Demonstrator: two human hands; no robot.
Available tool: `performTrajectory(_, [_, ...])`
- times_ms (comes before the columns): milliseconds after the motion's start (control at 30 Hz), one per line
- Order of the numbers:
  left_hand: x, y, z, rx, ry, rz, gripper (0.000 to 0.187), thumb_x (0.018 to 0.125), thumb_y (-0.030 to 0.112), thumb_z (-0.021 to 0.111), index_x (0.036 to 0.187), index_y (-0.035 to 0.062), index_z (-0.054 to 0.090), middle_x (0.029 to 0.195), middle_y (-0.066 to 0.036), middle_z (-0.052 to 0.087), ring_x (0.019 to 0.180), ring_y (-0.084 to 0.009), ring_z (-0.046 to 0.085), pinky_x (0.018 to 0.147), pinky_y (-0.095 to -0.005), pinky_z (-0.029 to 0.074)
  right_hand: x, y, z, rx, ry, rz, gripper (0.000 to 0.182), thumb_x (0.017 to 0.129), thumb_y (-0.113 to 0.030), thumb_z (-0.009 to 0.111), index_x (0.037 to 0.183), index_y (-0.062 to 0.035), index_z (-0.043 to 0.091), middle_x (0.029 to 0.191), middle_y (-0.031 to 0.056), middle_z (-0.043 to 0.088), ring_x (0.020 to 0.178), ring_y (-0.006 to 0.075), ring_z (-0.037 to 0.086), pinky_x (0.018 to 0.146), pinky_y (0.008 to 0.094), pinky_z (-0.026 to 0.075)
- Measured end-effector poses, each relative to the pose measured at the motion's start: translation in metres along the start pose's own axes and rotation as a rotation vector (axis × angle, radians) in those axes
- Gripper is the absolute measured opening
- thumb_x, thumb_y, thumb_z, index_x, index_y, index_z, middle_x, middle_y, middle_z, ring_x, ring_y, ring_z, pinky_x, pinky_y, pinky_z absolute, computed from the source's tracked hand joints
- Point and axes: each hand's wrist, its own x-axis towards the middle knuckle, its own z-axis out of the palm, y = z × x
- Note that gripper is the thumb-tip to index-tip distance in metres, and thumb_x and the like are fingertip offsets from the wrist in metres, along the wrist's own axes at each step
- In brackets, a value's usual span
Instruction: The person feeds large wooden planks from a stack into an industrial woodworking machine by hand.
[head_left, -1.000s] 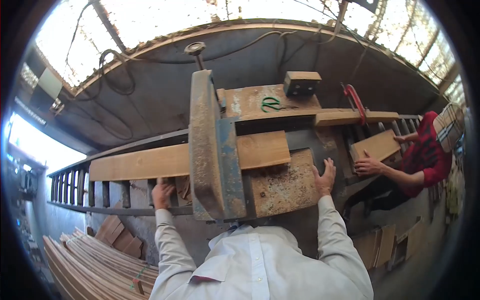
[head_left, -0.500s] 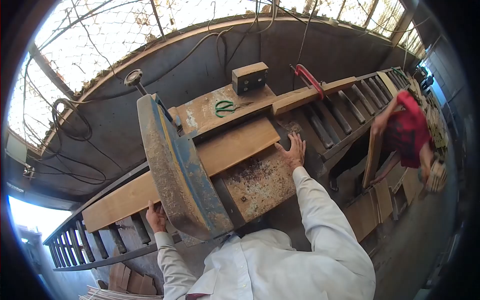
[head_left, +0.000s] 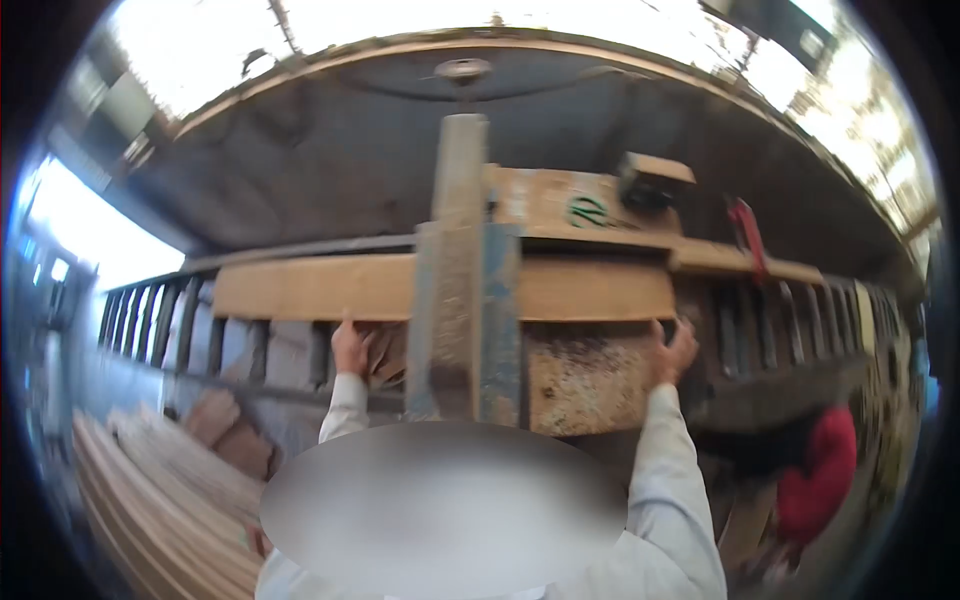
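Observation:
A long wooden plank (head_left: 320, 287) lies lengthwise across a roller table and passes behind the upright blue and grey machine housing (head_left: 455, 300). Left of the housing, my left hand (head_left: 351, 350) touches the plank's near edge with its fingers apart. My right hand (head_left: 675, 352) is at the plank's right end, fingers spread, beside the speckled machine bed (head_left: 585, 380). Behind the plank, a wooden board (head_left: 540, 200) carries a green looped object (head_left: 587, 210) and a dark block with a wooden top (head_left: 655, 182).
A red clamp (head_left: 747, 238) sits on the wooden fence at the right. Rollers (head_left: 216, 345) extend to both sides. Long wood strips (head_left: 160, 490) lie at lower left. A person in red (head_left: 818, 475) bends down at lower right.
The view has turned left and levelled out, with blur. The person in red now bends lower. Both hands remain at the plank's near edge and right end.

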Motion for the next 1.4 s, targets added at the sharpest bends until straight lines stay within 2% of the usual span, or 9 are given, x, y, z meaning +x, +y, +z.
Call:
performTrajectory(133, [0.032, 0.0, -0.029, 0.222, 0.119, 0.174, 0.045, 0.096, 0.042, 0.058, 0.114, -0.0002, 0.059, 0.112, -0.013, 0.061, 0.1, -0.025, 0.062, 0.08, -0.0443, 0.056, -0.001, 0.014, 0.007, -0.031, -0.14, 0.036, 0.074, 0.089, -0.065, 0.053, 0.134, -0.0051, 0.053, 0.148, 0.0148, 0.044, 0.142, 0.0283, 0.033, 0.118, 0.0472, 0.018])
performTrajectory(267, [0.025, -0.002, -0.018, 0.174, 0.175, 0.254, 0.042, 0.096, 0.04, 0.059, 0.106, -0.0005, 0.06, 0.1, -0.01, 0.063, 0.085, -0.0203, 0.063, 0.067, -0.0377, 0.059, -0.001, 0.016, 0.006, -0.019, -0.173, 0.075, 0.075, 0.09, -0.066, 0.05, 0.137, -0.0073, 0.051, 0.151, 0.0129, 0.04, 0.145, 0.0266, 0.028, 0.12, 0.0487, 0.013])
performTrajectory(600, [0.036, -0.013, -0.022, 0.143, 0.191, 0.222, 0.041, 0.097, 0.039, 0.058, 0.106, -0.0006, 0.06, 0.097, -0.009, 0.063, 0.084, -0.0199, 0.064, 0.065, -0.0376, 0.059, 0.001, 0.02, 0.005, 0.1, -0.15, 0.06, 0.076, 0.091, -0.064, 0.05, 0.137, -0.0025, 0.05, 0.146, 0.0163, 0.046, 0.14, 0.0319, 0.035, 0.118, 0.0497, 0.015])
performTrajectory(700, [0.04, -0.017, -0.028, 0.182, 0.196, 0.231, 0.041, 0.097, 0.039, 0.058, 0.107, -0.0008, 0.06, 0.098, -0.01, 0.063, 0.085, -0.0196, 0.064, 0.065, -0.0376, 0.059, -0.002, 0.013, -0.001, 0.155, -0.132, 0.064, 0.074, 0.092, -0.06, 0.053, 0.135, 0.0004, 0.05, 0.143, 0.0174, 0.049, 0.136, 0.0317, 0.041, 0.116, 0.0456, 0.022])
performTrajectory(800, [0.051, -0.023, -0.032, 0.268, 0.282, 0.295, 0.045, 0.095, 0.039, 0.062, 0.083, -0.0043, 0.06, 0.078, -0.009, 0.06, 0.076, -0.0178, 0.057, 0.071, -0.0355, 0.049, 0.0, 0.013, 0.006, 0.661, -0.093, 0.308, 0.071, 0.094, -0.055, 0.056, 0.133, 0.0038, 0.05, 0.138, 0.0176, 0.051, 0.13, 0.0301, 0.046, 0.112, 0.04, 0.031])
performTrajectory(933, [0.05, -0.022, -0.031, 0.194, 0.246, 0.293, 0.046, 0.095, 0.039, 0.062, 0.085, -0.0055, 0.062, 0.083, -0.012, 0.063, 0.08, -0.0192, 0.059, 0.071, -0.0362, 0.049, -0.017, -0.007, 0.02, 0.721, 0.029, 0.396, 0.066, 0.096, -0.05, 0.056, 0.133, 0.0043, 0.049, 0.132, 0.0166, 0.054, 0.116, 0.0289, 0.057, 0.099, 0.038, 0.044])
performTrajectory(1067, [0.035, -0.004, -0.029, 0.144, 0.091, 0.154, 0.043, 0.096, 0.041, 0.058, 0.11, -0.0005, 0.059, 0.099, -0.011, 0.065, 0.085, -0.022, 0.066, 0.065, -0.0402, 0.058, -0.052, -0.089, 0.02, 1.348, -0.257, 0.68, 0.048, 0.097, -0.033, 0.057, 0.131, -0.0001, 0.047, 0.124, 0.0174, 0.056, 0.105, 0.0329, 0.064, 0.082, 0.0391, 0.055])
performTrajectory(1167, [0.022, 0.01, -0.022, 0.112, 0.041, 0.132, 0.041, 0.095, 0.041, 0.06, 0.108, 0.002, 0.058, 0.104, -0.011, 0.063, 0.091, -0.0226, 0.063, 0.07, -0.042, 0.058, -0.054, -0.119, 0.039, 1.359, -0.589, 0.743, 0.047, 0.092, -0.036, 0.065, 0.123, -0.0018, 0.053, 0.117, 0.0125, 0.058, 0.098, 0.0297, 0.066, 0.072, 0.0383, 0.059])
performTrajectory(1400, [0.033, 0.012, -0.037, 0.059, -0.03, 0.055, 0.041, 0.094, 0.04, 0.064, 0.106, 0.0021, 0.055, 0.107, -0.012, 0.06, 0.096, -0.0258, 0.061, 0.074, -0.0458, 0.059, -0.041, -0.144, 0.054, 1.136, -0.563, 0.89, 0.049, 0.088, -0.042, 0.071, 0.117, -0.0045, 0.058, 0.109, 0.0077, 0.062, 0.086, 0.0222, 0.065, 0.06, 0.0327, 0.057])
